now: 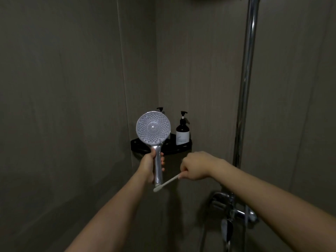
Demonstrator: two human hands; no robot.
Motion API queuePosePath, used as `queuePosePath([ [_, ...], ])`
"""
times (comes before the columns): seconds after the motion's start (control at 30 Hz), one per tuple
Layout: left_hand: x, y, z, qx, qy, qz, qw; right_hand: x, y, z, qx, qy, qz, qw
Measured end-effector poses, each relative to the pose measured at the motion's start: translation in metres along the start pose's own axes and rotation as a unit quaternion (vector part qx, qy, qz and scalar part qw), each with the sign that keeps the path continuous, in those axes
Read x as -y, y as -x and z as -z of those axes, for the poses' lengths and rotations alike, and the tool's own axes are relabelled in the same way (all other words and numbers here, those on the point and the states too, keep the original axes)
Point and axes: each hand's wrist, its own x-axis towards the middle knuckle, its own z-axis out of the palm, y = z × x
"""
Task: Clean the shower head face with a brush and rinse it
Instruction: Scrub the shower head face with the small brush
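You have open air to the left of your left hand, out to the bare wall, and more above the shower head it holds upright. Directly behind the shower head a black corner shelf juts out, carrying a dark pump bottle; a second pump top shows behind the head. Your right hand holds a brush slanting across the gap between your hands. To its right a chrome pipe runs vertically, with the tap below blocking the lower right.
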Motion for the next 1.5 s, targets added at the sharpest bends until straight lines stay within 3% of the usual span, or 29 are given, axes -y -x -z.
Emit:
queuePosePath([
  [0.13,-0.003,-0.001,0.003,0.007,0.002,-0.011,1.000,-0.025,0.002,0.005,-0.027,0.034,-0.124,0.991],
  [0.3,0.000,-0.003,0.001,-0.002,0.013,-0.003,1.000,-0.002,-0.001,-0.006,0.000,-0.039,-0.022,0.999],
  [0.43,0.006,-0.003,0.003,-0.011,-0.008,-0.004,1.000,-0.017,-0.004,0.004,-0.048,-0.042,-0.121,0.991],
  [0.6,0.009,-0.004,-0.001,-0.002,0.004,-0.004,1.000,0.007,-0.008,-0.004,0.088,-0.044,-0.025,0.995],
  [0.73,0.002,-0.003,0.003,0.006,0.013,-0.016,1.000,-0.008,0.001,-0.006,0.079,-0.021,-0.129,0.988],
  [0.9,0.004,-0.005,0.004,-0.004,0.003,-0.008,1.000,0.011,-0.003,-0.004,0.072,-0.072,-0.028,0.994],
  [1.03,0.005,-0.004,0.007,0.003,0.003,-0.012,1.000,-0.012,-0.006,-0.001,0.046,-0.034,-0.119,0.991],
  [1.1,0.003,-0.003,0.012,0.008,-0.006,-0.011,1.000,-0.029,-0.006,-0.001,0.025,-0.090,-0.158,0.983],
  [1.2,0.003,-0.001,0.012,0.016,0.004,-0.017,1.000,-0.022,-0.011,0.004,0.001,-0.245,-0.123,0.962],
  [1.3,0.009,-0.001,0.008,0.022,0.024,-0.014,0.999,-0.003,-0.021,0.000,0.060,-0.208,-0.112,0.970],
  [1.37,0.012,0.000,0.007,0.038,0.003,-0.005,0.999,-0.009,-0.031,-0.005,-0.015,-0.203,-0.152,0.967],
  [1.43,0.015,-0.001,0.008,0.047,-0.011,0.003,0.999,-0.020,-0.034,-0.005,-0.122,-0.250,-0.191,0.942],
  [1.5,0.015,-0.001,0.007,0.049,-0.011,0.006,0.999,-0.020,-0.034,-0.003,-0.120,-0.290,-0.175,0.933],
])
